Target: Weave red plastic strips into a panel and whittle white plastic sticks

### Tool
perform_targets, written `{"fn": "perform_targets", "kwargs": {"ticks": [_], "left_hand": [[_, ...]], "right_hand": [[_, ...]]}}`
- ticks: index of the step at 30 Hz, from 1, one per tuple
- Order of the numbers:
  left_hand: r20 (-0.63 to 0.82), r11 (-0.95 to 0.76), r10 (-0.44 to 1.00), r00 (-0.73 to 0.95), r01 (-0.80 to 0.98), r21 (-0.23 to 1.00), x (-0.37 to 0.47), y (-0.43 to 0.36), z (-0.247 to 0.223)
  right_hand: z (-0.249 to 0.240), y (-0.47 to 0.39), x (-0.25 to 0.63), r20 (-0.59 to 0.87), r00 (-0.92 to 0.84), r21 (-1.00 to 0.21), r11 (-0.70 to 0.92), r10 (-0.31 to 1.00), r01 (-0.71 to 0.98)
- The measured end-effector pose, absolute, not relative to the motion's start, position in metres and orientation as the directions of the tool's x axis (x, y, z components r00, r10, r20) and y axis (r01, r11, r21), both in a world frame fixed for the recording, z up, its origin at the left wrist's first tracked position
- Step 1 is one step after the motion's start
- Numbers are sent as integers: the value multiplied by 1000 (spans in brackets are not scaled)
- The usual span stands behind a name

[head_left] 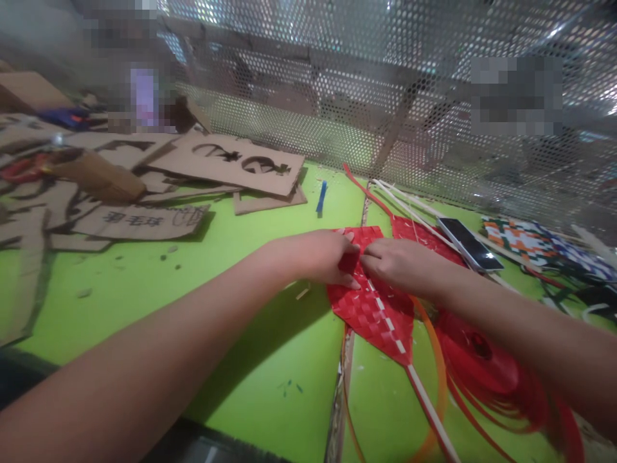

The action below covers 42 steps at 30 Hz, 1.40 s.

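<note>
A red woven fan (pixel 373 315) made of flat plastic strips lies on the green table, with a pale stick (pixel 431 411) threaded through its middle and running out toward me as a handle. My left hand (pixel 328 257) rests on the fan's left part, thumb and fingers apart and touching the weave. My right hand (pixel 402 263) is on the fan's upper right, its fingertips pinched together near the upper end of the visible stick. Whatever lies between those fingertips is hidden. Another red woven piece (pixel 424 238) sits partly behind my right hand.
Coiled red strip (pixel 482 354) lies under my right forearm, beside an orange strip (pixel 436 347). A phone (pixel 470 244) and checkered woven pieces (pixel 518 238) are at the right. Cut cardboard (pixel 231 161) is piled left. A blue strip (pixel 322 196) lies before the perforated metal screen (pixel 308 83).
</note>
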<state>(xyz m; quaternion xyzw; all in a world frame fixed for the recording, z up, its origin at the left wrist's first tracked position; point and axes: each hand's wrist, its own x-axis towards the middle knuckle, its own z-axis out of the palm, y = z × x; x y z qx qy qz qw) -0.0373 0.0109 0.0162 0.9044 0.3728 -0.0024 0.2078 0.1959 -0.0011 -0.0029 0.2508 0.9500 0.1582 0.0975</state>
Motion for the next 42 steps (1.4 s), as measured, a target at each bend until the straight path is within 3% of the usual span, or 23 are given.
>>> {"fn": "perform_targets", "kwargs": {"ticks": [10, 21, 33, 42], "left_hand": [[-193, -585, 688, 700, 692, 423, -39, 9, 16], [-83, -471, 824, 561, 758, 452, -14, 7, 7], [-100, -410, 869, 485, 816, 407, -7, 6, 6], [-150, -391, 869, 472, 839, 377, -7, 3, 14]], "right_hand": [[-5, 3, 201, -75, -878, 347, 838, 472, 421], [-13, -2, 199, 24, -851, 360, 789, 525, 497], [-1, -8, 183, -43, -771, 338, 736, 635, 587], [3, -7, 173, -106, -754, 319, 741, 648, 591]]}}
